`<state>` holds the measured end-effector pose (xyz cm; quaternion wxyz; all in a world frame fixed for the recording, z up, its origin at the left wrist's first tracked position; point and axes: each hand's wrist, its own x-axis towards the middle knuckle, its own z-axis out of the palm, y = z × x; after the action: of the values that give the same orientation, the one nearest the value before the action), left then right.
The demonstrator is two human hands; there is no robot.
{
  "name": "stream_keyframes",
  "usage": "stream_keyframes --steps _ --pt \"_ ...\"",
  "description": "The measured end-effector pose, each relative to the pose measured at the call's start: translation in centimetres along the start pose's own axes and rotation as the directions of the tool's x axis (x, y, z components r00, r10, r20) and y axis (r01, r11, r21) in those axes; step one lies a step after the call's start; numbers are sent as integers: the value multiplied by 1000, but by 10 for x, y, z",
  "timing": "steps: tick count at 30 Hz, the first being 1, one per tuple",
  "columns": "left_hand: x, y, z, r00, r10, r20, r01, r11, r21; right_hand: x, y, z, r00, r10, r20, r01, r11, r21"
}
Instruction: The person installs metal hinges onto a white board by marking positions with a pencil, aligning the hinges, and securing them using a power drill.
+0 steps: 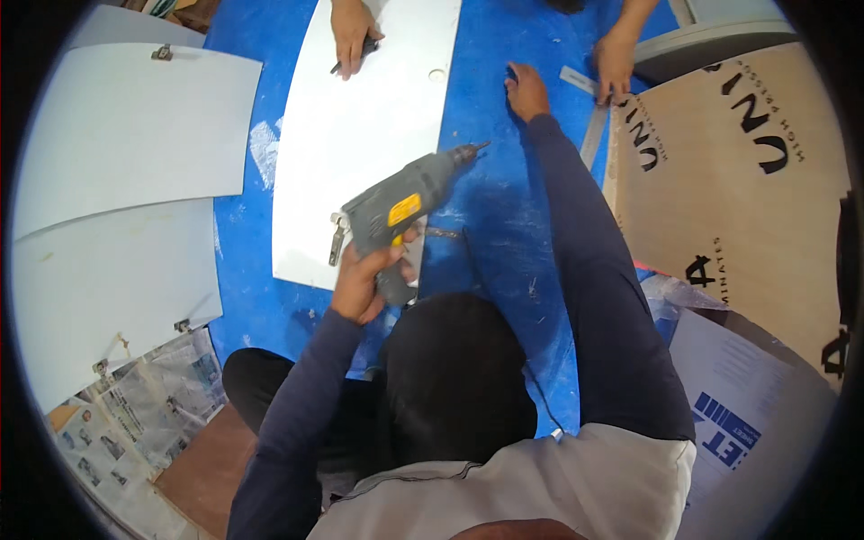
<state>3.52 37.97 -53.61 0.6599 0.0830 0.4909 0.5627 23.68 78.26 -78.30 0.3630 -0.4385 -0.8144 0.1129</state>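
My left hand (364,283) grips the handle of a dark grey drill (400,198) with a yellow label, its chuck pointing up and right. The drill is over the lower part of a long white panel (351,126), which has a metal hinge (337,247) near its lower left. My right hand (526,90) is on the blue surface (495,225), right of the panel, fingers loosely bent and apart, with nothing visible in them. A slim metal piece (441,232) and a black cord show below the drill.
A co-worker's hand (351,40) holds a dark item on the panel; another (614,63) touches metal strips (594,130). White boards with hinges (135,144) lie left, printed plywood (738,216) and a white printed package (720,387) right. A dark rounded shape (454,369) fills the lower middle.
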Motion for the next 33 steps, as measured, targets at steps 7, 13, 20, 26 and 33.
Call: stream_keyframes --steps 7,13,20,26,33 --pt "-117 31 -48 933 101 -346 -35 981 193 14 -17 60 968 170 186 -91 925 -370" --pt "-153 36 -47 864 66 -498 87 957 278 -10 39 77 996 83 29 -73 963 -259" --pt "-168 25 -49 856 -1 -517 166 947 273 -23 3 41 937 335 100 -342 938 55" --pt "-169 14 -52 902 7 -433 173 911 375 -147 -188 -58 585 535 610 -796 236 557" --pt "-173 21 -42 927 -15 -374 214 840 499 -271 -299 -108 250 464 850 -947 -67 315"
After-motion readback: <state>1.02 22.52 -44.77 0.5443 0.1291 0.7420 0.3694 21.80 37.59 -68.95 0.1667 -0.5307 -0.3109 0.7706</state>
